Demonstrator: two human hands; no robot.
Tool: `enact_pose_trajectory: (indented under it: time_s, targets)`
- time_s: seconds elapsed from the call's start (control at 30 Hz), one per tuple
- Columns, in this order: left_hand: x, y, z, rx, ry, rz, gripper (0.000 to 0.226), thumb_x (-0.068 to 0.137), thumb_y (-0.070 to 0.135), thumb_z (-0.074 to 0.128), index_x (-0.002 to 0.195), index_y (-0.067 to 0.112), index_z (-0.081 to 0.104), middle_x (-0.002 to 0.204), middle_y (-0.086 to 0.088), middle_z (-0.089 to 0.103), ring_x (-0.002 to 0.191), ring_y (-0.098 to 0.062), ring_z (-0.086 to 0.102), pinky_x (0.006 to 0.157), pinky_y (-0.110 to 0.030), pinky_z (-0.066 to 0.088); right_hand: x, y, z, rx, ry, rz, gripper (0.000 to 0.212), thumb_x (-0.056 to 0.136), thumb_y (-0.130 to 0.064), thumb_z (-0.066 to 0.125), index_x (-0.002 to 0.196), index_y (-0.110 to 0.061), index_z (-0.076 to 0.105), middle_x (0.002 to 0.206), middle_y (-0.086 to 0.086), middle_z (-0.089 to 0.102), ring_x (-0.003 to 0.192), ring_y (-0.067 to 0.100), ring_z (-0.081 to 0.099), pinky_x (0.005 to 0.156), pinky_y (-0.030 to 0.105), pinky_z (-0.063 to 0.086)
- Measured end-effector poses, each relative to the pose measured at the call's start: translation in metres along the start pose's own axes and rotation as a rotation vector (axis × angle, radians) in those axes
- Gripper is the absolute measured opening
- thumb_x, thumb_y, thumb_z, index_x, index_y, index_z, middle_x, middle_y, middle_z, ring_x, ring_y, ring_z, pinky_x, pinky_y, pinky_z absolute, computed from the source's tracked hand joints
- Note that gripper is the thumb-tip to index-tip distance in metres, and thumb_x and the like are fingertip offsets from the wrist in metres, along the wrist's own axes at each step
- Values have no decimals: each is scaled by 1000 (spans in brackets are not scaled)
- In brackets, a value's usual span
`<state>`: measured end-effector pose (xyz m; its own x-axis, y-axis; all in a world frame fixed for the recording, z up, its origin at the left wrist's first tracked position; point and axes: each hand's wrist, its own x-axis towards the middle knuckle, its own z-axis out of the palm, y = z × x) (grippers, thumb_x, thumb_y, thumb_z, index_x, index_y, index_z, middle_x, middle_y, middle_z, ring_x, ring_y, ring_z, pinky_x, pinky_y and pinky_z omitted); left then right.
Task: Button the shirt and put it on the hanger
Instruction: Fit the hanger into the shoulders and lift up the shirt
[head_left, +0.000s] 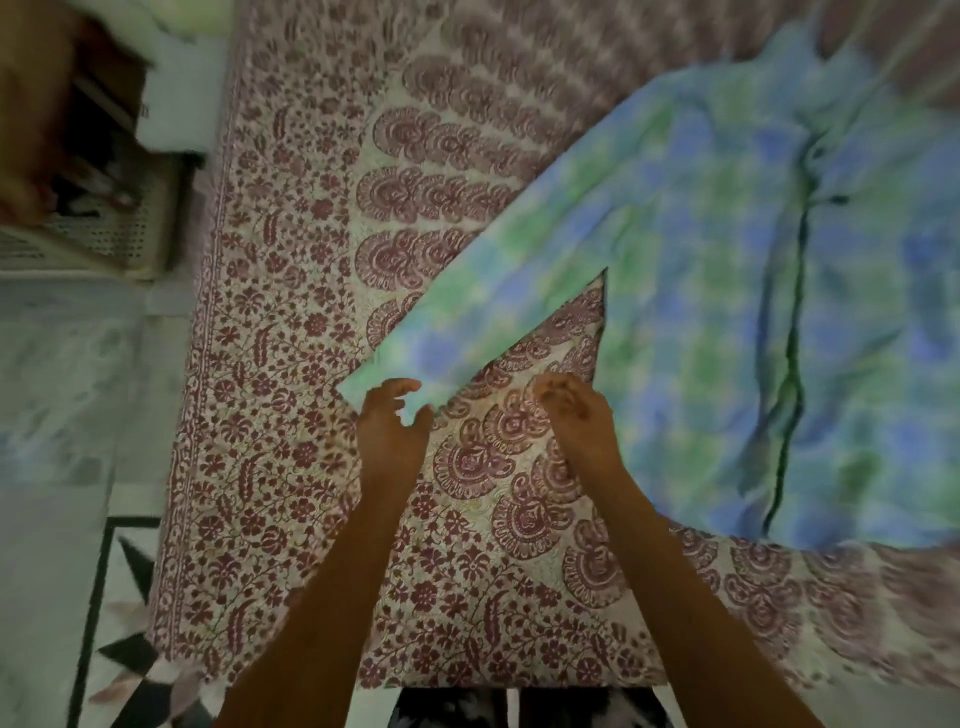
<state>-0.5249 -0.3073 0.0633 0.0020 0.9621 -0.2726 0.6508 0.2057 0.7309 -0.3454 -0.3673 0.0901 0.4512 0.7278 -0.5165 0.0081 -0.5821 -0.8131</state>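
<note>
The left hand (390, 423) pinches the sleeve cuff (387, 387); the sleeve runs toward 2 o'clock. The right hand (574, 415), fingers curled, holds nothing.

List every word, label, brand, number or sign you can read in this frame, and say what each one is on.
None can be read.
White box at top left: a small dark mark on its edge, too blurred to tell whether it is text.
Shirt: only a blue and green check, no label visible.
Bedcover: floral print only, no lettering.
</note>
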Motion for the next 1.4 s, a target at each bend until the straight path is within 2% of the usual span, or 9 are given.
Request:
enact_pose_trajectory:
  time_s: [0.2, 0.3, 0.4, 0.53, 0.67, 0.8, 1.03, 1.17, 1.4]
  targets:
    - [-20, 101, 28, 6, -112, 237, 34, 76, 18, 64, 108, 9, 63, 116, -11, 61, 110, -24, 56, 88, -15, 33, -10, -21, -80, -45, 84, -69, 18, 91, -8, 53, 105, -6, 64, 95, 5, 64, 86, 16, 57, 65, 5, 41]
    - [-22, 152, 51, 52, -127, 339, 37, 76, 17, 63, 112, 10, 62, 123, -13, 59, 117, -28, 54, 94, -29, 40, -2, -34, -129, -9, 122, -135, 17, 90, -8, 54, 104, -8, 64, 95, 8, 65, 85, 18, 58, 70, 18, 42]
    - [-30, 214, 85, 114, -110, 445, 41, 81, 15, 66, 121, 13, 58, 130, -11, 56, 122, -29, 50, 99, -43, 45, 11, -49, -196, 23, 163, -210, 21, 91, -13, 54, 112, -10, 59, 92, 7, 63, 83, 18, 56, 65, 10, 40]
    - [-37, 286, 130, 88, -54, 484, 52, 79, 33, 55, 128, 15, 53, 132, -9, 55, 124, -29, 49, 96, -39, 43, 34, -72, -274, 21, 227, -303, 26, 90, -17, 56, 116, -14, 54, 86, 2, 62, 80, 19, 56, 68, 22, 41]
    - [-36, 349, 181, 73, -29, 536, 46, 86, 22, 64, 129, 15, 51, 133, -9, 54, 126, -28, 46, 97, -38, 41, 67, -87, -346, -21, 246, -370, 29, 91, -19, 55, 120, -14, 51, 92, -3, 61, 88, 18, 59, 75, 25, 41]
    - [-19, 376, 220, 151, -42, 565, 45, 87, 21, 62, 131, 15, 51, 135, -8, 53, 127, -27, 45, 99, -37, 39, 99, -87, -380, -66, 271, -399, 34, 91, -22, 55, 124, -15, 48, 102, 0, 62, 94, 22, 59, 78, 33, 47]
    - [51, 398, 291, 337, -126, 614, 45, 87, 26, 59, 130, 14, 51, 132, -9, 54, 122, -30, 49, 100, -37, 38, 180, -58, -410, -129, 313, -384, 37, 90, -20, 56, 126, -14, 49, 119, 5, 59, 110, 20, 55, 84, 28, 41]
    - [111, 396, 336, 442, -175, 627, 57, 78, 41, 44, 128, 16, 53, 130, -9, 55, 118, -32, 51, 96, -39, 41, 244, -41, -416, -199, 313, -368, 40, 91, -22, 55, 129, -15, 46, 125, 3, 56, 110, 17, 53, 83, 24, 38]
    - [206, 395, 404, 441, -106, 557, 44, 87, 33, 55, 127, 15, 54, 127, -13, 58, 120, -34, 49, 98, -41, 38, 354, -24, -417, -405, 347, -395, 49, 91, -20, 54, 136, -9, 41, 140, 8, 46, 131, 25, 41, 106, 30, 29]
